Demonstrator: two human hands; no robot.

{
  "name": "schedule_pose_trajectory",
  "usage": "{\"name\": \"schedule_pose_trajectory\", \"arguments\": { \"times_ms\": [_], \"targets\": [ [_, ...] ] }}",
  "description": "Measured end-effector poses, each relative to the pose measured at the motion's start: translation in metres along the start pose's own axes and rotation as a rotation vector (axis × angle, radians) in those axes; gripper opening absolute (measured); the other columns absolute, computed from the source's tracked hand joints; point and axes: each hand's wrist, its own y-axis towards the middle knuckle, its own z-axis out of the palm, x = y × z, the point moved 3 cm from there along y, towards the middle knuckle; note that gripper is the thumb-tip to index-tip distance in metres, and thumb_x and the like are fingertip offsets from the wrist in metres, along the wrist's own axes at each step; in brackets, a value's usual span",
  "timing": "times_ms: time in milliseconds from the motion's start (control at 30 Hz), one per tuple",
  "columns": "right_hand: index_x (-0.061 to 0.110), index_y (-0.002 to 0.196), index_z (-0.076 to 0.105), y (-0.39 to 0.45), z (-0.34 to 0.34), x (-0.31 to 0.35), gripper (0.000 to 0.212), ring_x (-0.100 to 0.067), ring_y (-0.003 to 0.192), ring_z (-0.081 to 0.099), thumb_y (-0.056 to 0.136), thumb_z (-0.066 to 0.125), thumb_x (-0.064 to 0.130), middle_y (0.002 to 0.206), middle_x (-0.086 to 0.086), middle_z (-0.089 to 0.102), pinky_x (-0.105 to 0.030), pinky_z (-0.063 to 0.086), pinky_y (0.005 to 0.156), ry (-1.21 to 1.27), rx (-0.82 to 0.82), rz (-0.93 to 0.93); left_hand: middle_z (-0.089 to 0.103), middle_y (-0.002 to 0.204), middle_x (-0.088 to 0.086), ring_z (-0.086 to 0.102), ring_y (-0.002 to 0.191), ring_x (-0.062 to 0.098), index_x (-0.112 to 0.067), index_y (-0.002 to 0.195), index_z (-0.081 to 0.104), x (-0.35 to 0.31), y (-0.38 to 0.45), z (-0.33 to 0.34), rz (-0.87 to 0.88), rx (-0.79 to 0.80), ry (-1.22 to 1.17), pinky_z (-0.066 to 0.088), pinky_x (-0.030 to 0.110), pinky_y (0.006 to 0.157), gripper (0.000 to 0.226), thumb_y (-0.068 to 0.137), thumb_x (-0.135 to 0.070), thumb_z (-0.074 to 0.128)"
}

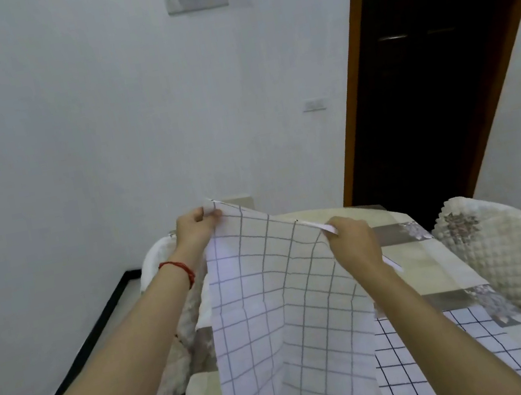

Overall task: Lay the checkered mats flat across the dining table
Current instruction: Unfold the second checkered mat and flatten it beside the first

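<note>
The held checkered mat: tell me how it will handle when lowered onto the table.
The checkered mat is probably floppy: it sags and folds between left hand and right hand. It seems light, pinched only at the top corners. It will likely crease unless pulled taut.

Your forearms are bare, no sleeves showing; a thin red string bracelet (pixel 179 268) circles your left wrist.

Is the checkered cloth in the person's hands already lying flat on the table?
No. Both the left hand and right hand hold the checkered mat up by its top corners, so it hangs creased above the table.
</note>
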Motion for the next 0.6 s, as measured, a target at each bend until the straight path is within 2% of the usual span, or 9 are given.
{"name": "schedule_pose_trajectory", "arguments": {
  "times_ms": [67, 133, 167, 233, 333, 400, 500, 533, 600],
  "targets": [
    [0.015, 0.083, 0.059, 0.013, -0.008, 0.007, 0.019, -0.023, 0.064, 0.046, 0.092, 0.043, 0.011, 0.069, -0.002, 0.051, -0.023, 0.020, 0.045, -0.028, -0.087, -0.026, 0.061, 0.095, 0.007, 0.055, 0.089, 0.015, 0.001, 0.106, 0.065, -0.007, 0.014, 0.000, 0.057, -0.016, -0.030, 0.045, 0.006, 0.056, 0.024, 0.086, -0.012, 0.061],
    [0.013, 0.089, 0.063, 0.020, -0.016, 0.012, 0.020, -0.022, 0.061, 0.044, 0.092, 0.043, 0.009, 0.068, -0.003, 0.052, -0.023, 0.019, 0.045, -0.073, -0.191, -0.071, 0.061, 0.093, 0.007, 0.053, 0.088, 0.015, -0.005, 0.097, 0.068, -0.013, 0.022, 0.000, 0.102, 0.001, -0.083, 0.043, 0.015, 0.062, 0.016, 0.087, -0.015, 0.061],
    [0.012, 0.091, 0.064, 0.022, -0.018, 0.012, 0.021, -0.023, 0.061, 0.044, 0.091, 0.043, 0.007, 0.069, -0.005, 0.055, -0.023, 0.020, 0.046, -0.087, -0.238, -0.095, 0.061, 0.091, 0.008, 0.052, 0.086, 0.016, -0.010, 0.088, 0.068, -0.015, 0.024, -0.002, 0.118, 0.023, -0.107, 0.042, 0.020, 0.065, 0.009, 0.087, -0.016, 0.061],
    [0.009, 0.091, 0.066, 0.021, -0.019, 0.011, 0.021, -0.025, 0.062, 0.051, 0.090, 0.046, 0.005, 0.073, -0.010, 0.064, -0.024, 0.032, 0.050, -0.075, -0.332, -0.137, 0.064, 0.081, 0.004, 0.054, 0.083, 0.015, -0.018, 0.078, 0.066, -0.015, 0.025, -0.006, 0.150, 0.067, -0.133, 0.043, 0.026, 0.072, 0.011, 0.087, -0.016, 0.061],
    [0.006, 0.086, 0.069, 0.001, -0.018, 0.006, 0.014, -0.028, 0.061, 0.063, 0.082, 0.056, 0.000, 0.072, -0.012, 0.070, -0.029, 0.048, 0.053, -0.063, -0.498, -0.292, 0.068, 0.071, -0.017, 0.058, 0.071, -0.002, -0.012, 0.097, 0.068, -0.010, 0.014, -0.010, 0.143, 0.096, -0.143, 0.046, 0.015, 0.068, 0.013, 0.089, -0.015, 0.058],
    [0.005, 0.082, 0.070, -0.022, -0.015, -0.003, 0.017, -0.029, 0.059, 0.064, 0.073, 0.057, -0.001, 0.069, -0.011, 0.071, -0.029, 0.051, 0.051, -0.072, -0.573, -0.375, 0.065, 0.079, -0.009, 0.058, 0.067, -0.003, -0.004, 0.106, 0.065, -0.002, -0.002, -0.010, 0.125, 0.091, -0.121, 0.046, 0.011, 0.061, 0.020, 0.089, -0.010, 0.056],
    [0.007, 0.081, 0.072, -0.057, -0.005, -0.023, 0.028, -0.029, 0.060, 0.065, 0.061, 0.056, -0.006, 0.069, -0.008, 0.070, -0.030, 0.051, 0.050, -0.090, -0.566, -0.408, 0.067, 0.070, -0.007, 0.060, 0.060, -0.002, -0.002, 0.101, 0.065, 0.023, -0.034, -0.016, 0.065, 0.112, -0.086, 0.046, 0.006, 0.050, 0.018, 0.086, 0.002, 0.056],
    [0.007, 0.081, 0.072, -0.068, 0.001, -0.030, 0.033, -0.029, 0.061, 0.066, 0.057, 0.054, -0.008, 0.069, -0.008, 0.071, -0.031, 0.052, 0.051, -0.098, -0.546, -0.416, 0.070, 0.068, -0.010, 0.061, 0.058, -0.006, -0.001, 0.102, 0.066, 0.033, -0.047, -0.019, 0.063, 0.123, -0.051, 0.045, 0.004, 0.051, 0.022, 0.085, 0.007, 0.055],
    [0.008, 0.081, 0.072, -0.091, 0.011, -0.045, 0.035, -0.028, 0.065, 0.067, 0.057, 0.049, -0.004, 0.072, -0.006, 0.072, -0.033, 0.054, 0.056, -0.109, -0.479, -0.453, 0.070, 0.080, -0.005, 0.060, 0.059, -0.017, 0.008, 0.104, 0.065, 0.052, -0.076, -0.024, 0.086, 0.133, 0.019, 0.045, 0.000, 0.058, 0.028, 0.080, 0.017, 0.053]
  ]
}}
